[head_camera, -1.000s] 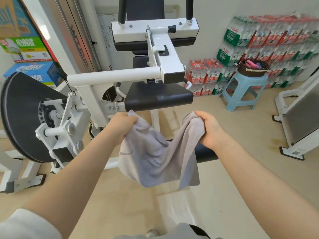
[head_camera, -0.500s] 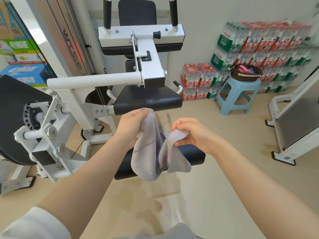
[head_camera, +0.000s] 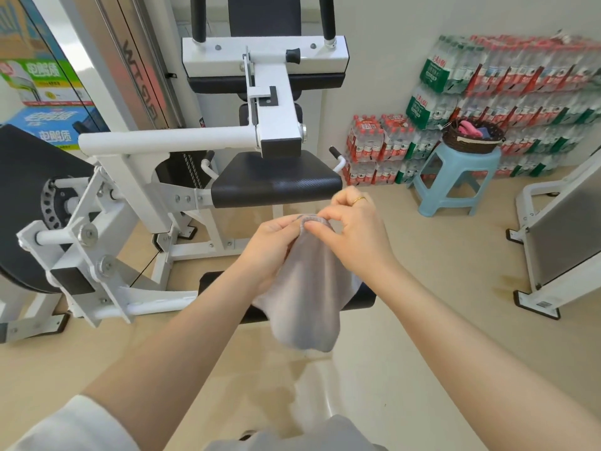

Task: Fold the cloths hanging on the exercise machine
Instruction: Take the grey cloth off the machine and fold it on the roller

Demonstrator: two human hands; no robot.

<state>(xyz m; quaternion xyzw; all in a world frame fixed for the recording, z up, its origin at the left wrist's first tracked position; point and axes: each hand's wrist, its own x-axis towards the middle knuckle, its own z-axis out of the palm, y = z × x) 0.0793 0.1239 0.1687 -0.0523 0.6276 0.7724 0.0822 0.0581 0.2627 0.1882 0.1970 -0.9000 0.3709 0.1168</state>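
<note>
At the centre of the frame both hands meet on the grey cloth [head_camera: 305, 288]. The left hand [head_camera: 271, 252] grips its upper edge with curled fingers, and the right hand [head_camera: 354, 236] pinches the same edge between thumb and fingertips, a ring on one finger. The cloth hangs doubled below them, in the air over a beige floor [head_camera: 439, 336] that shines with window light. Behind, filling the upper left and centre, stands the white exercise machine [head_camera: 273, 102] with its black padded seat [head_camera: 276, 183]. At the upper right, shrink-wrapped packs of water bottles [head_camera: 520, 86] are stacked against a pale wall. In front of them a light blue stool [head_camera: 455, 180] carries a dark basket [head_camera: 473, 141]. A second white frame [head_camera: 559, 229] stands at the right edge.
</note>
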